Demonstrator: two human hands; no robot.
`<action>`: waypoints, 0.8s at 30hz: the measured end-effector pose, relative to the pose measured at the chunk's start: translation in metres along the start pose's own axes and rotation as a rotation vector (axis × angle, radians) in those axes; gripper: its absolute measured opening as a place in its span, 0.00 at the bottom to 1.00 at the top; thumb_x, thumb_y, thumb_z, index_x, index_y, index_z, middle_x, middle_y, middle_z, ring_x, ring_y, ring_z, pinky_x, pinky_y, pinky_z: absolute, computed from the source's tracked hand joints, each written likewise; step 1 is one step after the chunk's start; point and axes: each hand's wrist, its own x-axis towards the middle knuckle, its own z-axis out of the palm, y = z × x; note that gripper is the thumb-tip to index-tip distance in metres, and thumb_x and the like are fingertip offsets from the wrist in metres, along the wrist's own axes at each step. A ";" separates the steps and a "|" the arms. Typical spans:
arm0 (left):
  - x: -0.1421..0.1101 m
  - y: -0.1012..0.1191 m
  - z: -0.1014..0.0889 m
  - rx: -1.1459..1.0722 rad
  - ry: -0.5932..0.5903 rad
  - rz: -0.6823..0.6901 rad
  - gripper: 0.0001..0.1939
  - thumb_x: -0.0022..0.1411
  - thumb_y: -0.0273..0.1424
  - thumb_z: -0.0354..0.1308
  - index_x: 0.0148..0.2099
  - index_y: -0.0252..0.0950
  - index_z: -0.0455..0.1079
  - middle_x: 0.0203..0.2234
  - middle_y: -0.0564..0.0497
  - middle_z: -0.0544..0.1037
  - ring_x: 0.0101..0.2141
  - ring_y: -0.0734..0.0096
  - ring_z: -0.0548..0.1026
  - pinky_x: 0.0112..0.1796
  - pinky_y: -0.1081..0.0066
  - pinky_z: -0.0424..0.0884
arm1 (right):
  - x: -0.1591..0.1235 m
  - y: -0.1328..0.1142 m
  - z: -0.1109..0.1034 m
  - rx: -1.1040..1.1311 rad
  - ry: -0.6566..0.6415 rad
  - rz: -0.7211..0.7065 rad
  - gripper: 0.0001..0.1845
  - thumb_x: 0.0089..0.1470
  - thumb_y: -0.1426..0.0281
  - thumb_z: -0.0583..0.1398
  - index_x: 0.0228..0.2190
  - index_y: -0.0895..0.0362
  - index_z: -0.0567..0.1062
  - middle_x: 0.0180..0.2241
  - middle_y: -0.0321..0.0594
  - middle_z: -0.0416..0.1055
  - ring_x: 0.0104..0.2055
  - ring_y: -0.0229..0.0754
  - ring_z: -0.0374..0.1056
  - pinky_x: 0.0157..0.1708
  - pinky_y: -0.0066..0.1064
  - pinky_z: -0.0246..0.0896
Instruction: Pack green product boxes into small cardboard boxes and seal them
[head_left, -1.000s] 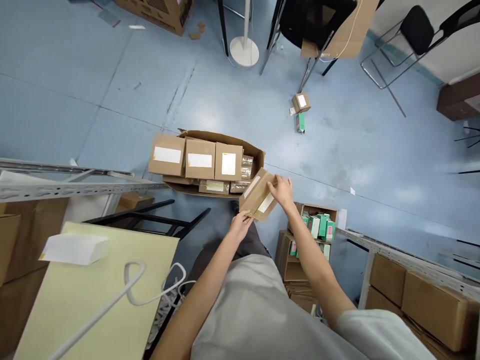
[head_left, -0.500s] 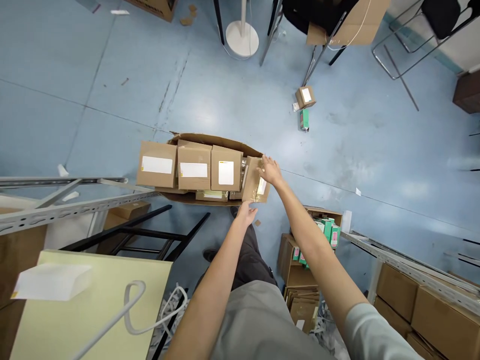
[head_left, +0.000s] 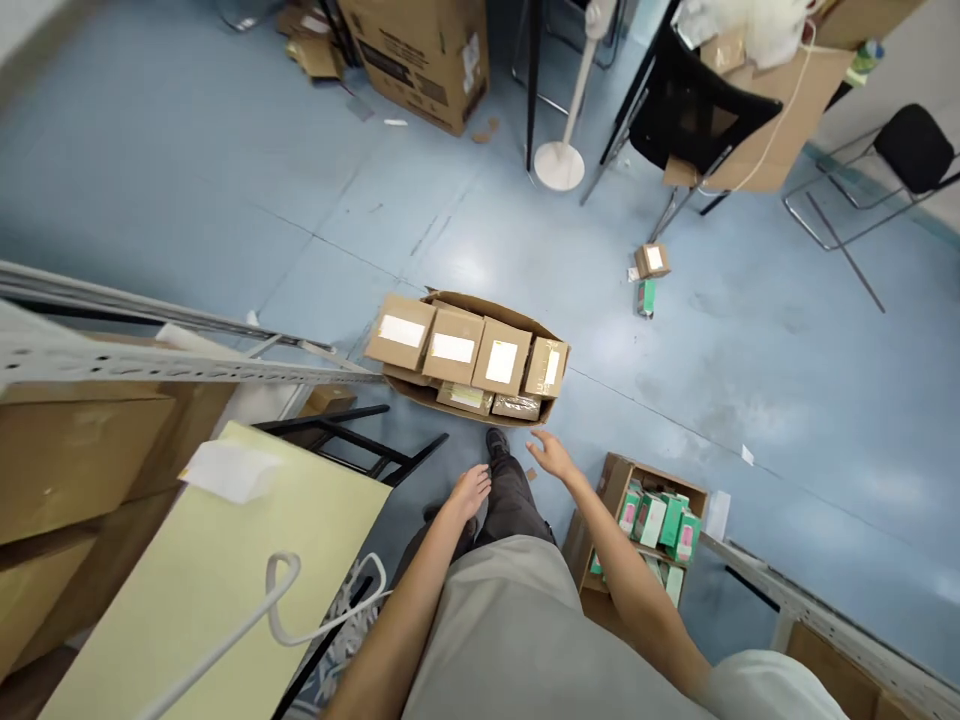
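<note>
My left hand [head_left: 471,491] hangs over my legs, fingers loosely stretched, with nothing in it. My right hand [head_left: 551,455] is just below the right end of a long open carton [head_left: 442,405], apart from it, fingers spread and holding nothing. Packed in that carton are several small brown cardboard boxes with white labels. The rightmost box [head_left: 546,367] sits inside the carton's right end, with clear tape across it. Beside it stands another labelled box [head_left: 501,355]. Flatter packages lie lower, along the near side, partly hidden.
A shelf box [head_left: 615,475] with green-and-white small packs stands at the right. The yellow tabletop [head_left: 300,500], a black stool [head_left: 352,435] and a metal rack [head_left: 187,368] are on the left. A small box [head_left: 652,260] and a green pack [head_left: 646,298] lie on the floor.
Both hands have come away from the rightmost box and drawn back toward my body. That box now sits inside the carton's end. The view has shifted, showing more of the room ahead.
</note>
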 end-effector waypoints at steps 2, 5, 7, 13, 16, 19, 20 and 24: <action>-0.014 0.001 -0.022 -0.051 -0.024 0.034 0.11 0.66 0.35 0.68 0.49 0.38 0.75 0.62 0.30 0.76 0.66 0.51 0.76 0.67 0.55 0.70 | -0.021 -0.020 0.014 -0.033 -0.083 -0.045 0.21 0.67 0.68 0.63 0.59 0.59 0.83 0.61 0.55 0.80 0.68 0.56 0.74 0.71 0.49 0.65; -0.034 0.005 -0.054 -0.153 -0.074 0.108 0.10 0.69 0.33 0.64 0.51 0.38 0.75 0.64 0.30 0.76 0.66 0.53 0.76 0.68 0.56 0.69 | -0.044 -0.055 0.031 -0.089 -0.169 -0.148 0.20 0.67 0.69 0.65 0.58 0.57 0.83 0.61 0.52 0.81 0.66 0.56 0.76 0.71 0.48 0.64; -0.047 0.006 -0.076 -0.235 -0.114 0.167 0.09 0.71 0.31 0.61 0.52 0.37 0.75 0.66 0.30 0.76 0.66 0.56 0.76 0.68 0.58 0.69 | -0.055 -0.078 0.041 -0.121 -0.210 -0.215 0.20 0.68 0.68 0.64 0.59 0.56 0.83 0.62 0.52 0.80 0.67 0.57 0.75 0.73 0.51 0.61; -0.089 -0.020 -0.139 -0.417 -0.246 0.333 0.11 0.70 0.28 0.58 0.51 0.36 0.78 0.64 0.33 0.79 0.66 0.55 0.77 0.69 0.57 0.69 | -0.091 -0.133 0.071 -0.172 -0.215 -0.348 0.21 0.72 0.68 0.60 0.61 0.57 0.80 0.64 0.53 0.78 0.69 0.56 0.73 0.76 0.54 0.53; -0.105 -0.048 -0.157 -0.445 -0.295 0.379 0.11 0.71 0.29 0.56 0.48 0.35 0.79 0.64 0.34 0.79 0.66 0.56 0.77 0.69 0.58 0.69 | -0.120 -0.140 0.088 -0.154 -0.144 -0.358 0.20 0.72 0.67 0.61 0.61 0.58 0.80 0.63 0.54 0.79 0.67 0.55 0.75 0.75 0.52 0.56; -0.110 -0.085 -0.170 -0.381 -0.342 0.388 0.11 0.71 0.29 0.56 0.47 0.35 0.81 0.64 0.35 0.79 0.66 0.56 0.77 0.69 0.58 0.68 | -0.156 -0.124 0.110 -0.087 -0.033 -0.345 0.20 0.72 0.67 0.62 0.61 0.56 0.80 0.62 0.51 0.80 0.67 0.54 0.75 0.76 0.54 0.54; -0.110 -0.099 -0.174 -0.339 -0.351 0.385 0.11 0.70 0.29 0.58 0.48 0.35 0.81 0.64 0.35 0.79 0.66 0.56 0.77 0.70 0.58 0.68 | -0.171 -0.113 0.118 -0.052 0.013 -0.328 0.20 0.71 0.67 0.62 0.61 0.55 0.80 0.62 0.50 0.80 0.67 0.54 0.75 0.76 0.54 0.54; -0.108 -0.153 -0.180 -0.124 -0.366 0.346 0.12 0.68 0.30 0.61 0.52 0.37 0.80 0.63 0.37 0.80 0.67 0.57 0.76 0.70 0.60 0.67 | -0.251 -0.044 0.153 0.158 0.247 -0.157 0.20 0.71 0.65 0.62 0.61 0.53 0.81 0.62 0.48 0.80 0.66 0.52 0.75 0.71 0.46 0.63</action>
